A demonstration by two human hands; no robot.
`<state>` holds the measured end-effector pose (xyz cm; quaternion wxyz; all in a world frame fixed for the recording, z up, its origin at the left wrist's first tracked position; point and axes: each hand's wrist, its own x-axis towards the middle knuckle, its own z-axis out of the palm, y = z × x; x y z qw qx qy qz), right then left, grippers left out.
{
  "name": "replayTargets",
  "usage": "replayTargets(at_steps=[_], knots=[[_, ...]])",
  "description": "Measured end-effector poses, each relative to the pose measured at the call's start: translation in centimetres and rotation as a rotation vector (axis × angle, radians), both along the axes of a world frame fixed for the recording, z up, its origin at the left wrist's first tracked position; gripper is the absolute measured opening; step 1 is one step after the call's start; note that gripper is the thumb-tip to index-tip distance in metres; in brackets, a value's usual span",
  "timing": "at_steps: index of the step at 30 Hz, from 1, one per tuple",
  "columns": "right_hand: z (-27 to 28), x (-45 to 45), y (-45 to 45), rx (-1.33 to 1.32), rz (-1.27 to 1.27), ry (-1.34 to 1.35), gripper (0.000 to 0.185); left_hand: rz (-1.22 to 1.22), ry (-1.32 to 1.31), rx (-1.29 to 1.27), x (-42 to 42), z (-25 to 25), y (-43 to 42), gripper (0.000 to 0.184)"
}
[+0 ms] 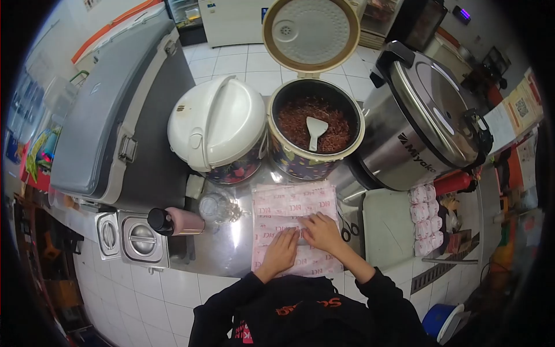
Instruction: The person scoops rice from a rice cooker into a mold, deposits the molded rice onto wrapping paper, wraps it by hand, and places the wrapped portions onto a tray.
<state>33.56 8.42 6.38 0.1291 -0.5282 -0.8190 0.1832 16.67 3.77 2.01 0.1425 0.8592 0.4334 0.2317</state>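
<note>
A stack of white wrapping paper (269, 203) with red print lies on the steel counter in front of me. The top sheet has a raised fold across it. My left hand (281, 252) is on the fold, its fingers close together and holding the paper. Beside it, my right hand (321, 233) has bent fingers gripping the paper at the fold. Between the hands shows a small greyish patch; whatever lies beneath the paper is hidden. Black-handled scissors (348, 231) lie just right of the stack, partly tucked against it.
Behind the paper stand an open rice cooker (315, 166) with reddish-brown rice and a white paddle (315, 130), a closed white cooker (222, 124) and a steel Miyako pot (399, 136). A tray (384, 231) and several wrapped parcels (425, 220) sit right; a pink bottle (188, 222) left.
</note>
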Motion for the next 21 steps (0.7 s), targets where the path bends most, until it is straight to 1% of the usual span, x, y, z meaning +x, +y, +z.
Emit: replayTargets(at_steps=[2,3,5,7,9,11,14,16,20,21], knots=[[0.6,-0.6,0.7,0.259,0.140,0.011,0.028,-0.009,0.022,-0.009,-0.2,0.0,-0.2,0.049],[0.4,-0.6,0.8,0.254,0.135,0.010,0.028,-0.005,0.048,-0.005,-0.3,0.5,-0.3,0.049],[-0.5,-0.6,1.2,0.309,0.254,0.001,0.025,-0.003,0.074,-0.002,-0.3,0.6,-0.5,0.049],[-1.7,-0.4,0.9,0.307,0.263,-0.022,0.021,-0.015,0.033,-0.056,-0.1,0.2,-0.8,0.049],[-1.8,-0.4,0.7,0.303,0.277,-0.044,0.018,-0.003,0.029,-0.053,0.1,0.8,-0.5,0.049],[-1.6,-0.4,0.5,0.336,0.200,0.044,0.017,0.010,0.025,-0.053,0.1,0.8,-0.4,0.049],[-2.1,-0.5,-0.7,0.373,0.178,0.087,0.018,0.011,0.035,-0.064,0.0,0.6,-0.6,0.047],[-2.7,-0.4,-1.3,0.376,0.184,0.084,0.018,0.007,0.046,-0.125,0.0,0.6,-0.6,0.044],[-3.0,-0.3,-2.5,0.338,0.178,0.093,0.023,0.003,-0.007,-0.113,-0.3,1.6,-0.7,0.040],[-3.1,-0.3,-2.6,0.336,0.174,0.093,0.023,-0.006,-0.010,-0.020,-0.3,2.2,-0.5,0.038]])
